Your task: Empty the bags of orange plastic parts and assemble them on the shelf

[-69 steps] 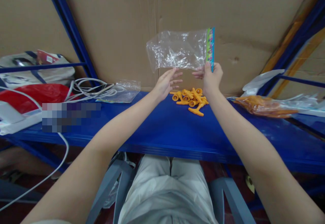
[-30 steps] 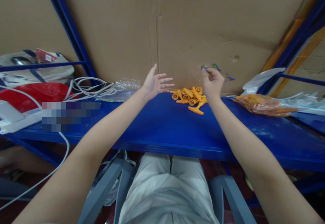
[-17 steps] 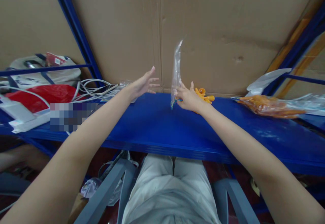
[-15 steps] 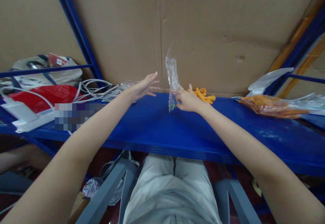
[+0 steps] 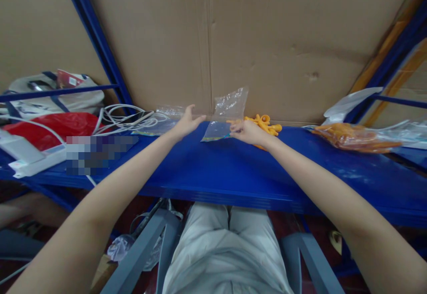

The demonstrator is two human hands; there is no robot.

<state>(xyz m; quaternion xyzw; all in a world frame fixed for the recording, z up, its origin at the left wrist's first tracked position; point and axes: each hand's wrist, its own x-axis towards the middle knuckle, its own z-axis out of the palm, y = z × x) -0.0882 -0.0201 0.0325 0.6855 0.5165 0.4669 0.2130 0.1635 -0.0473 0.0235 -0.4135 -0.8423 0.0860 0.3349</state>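
Presently, the clear bag [image 5: 230, 106] is found lower and opened out flat to view, its top slanting to the right before the cardboard [image 5: 267, 27]; half a second earlier it was seen as a narrow, upright fold. Its coloured strip, turned to the near side, is now noted just above the blue shelf [image 5: 213, 169]; whether it is touching cannot be told. The strip's right end is pinched between the bent fingers and thumb of the right hand [image 5: 247, 131]. The left hand [image 5: 188, 124] is empty, thumb and fingers spread, and is held left of the bag, near a second clear bag [image 5: 162, 125]; more of that bag is exposed than before.

No brand or wording can be read. A blue-green print is borne by the strip, too small to make out; a white label is seen on a red packet [image 5: 68, 79] at far left, likewise illegible.

The bag is of thin, glossy, creased film. Orange plastic pieces [image 5: 267, 125], with round hollow ends, are heaped at the far side, partly hidden by the right hand. Similar orange items are contained in a filled bag [image 5: 353, 138] at right. At left, coiled white cable [image 5: 123, 112] and crumpled red material [image 5: 60, 127] are recorded.
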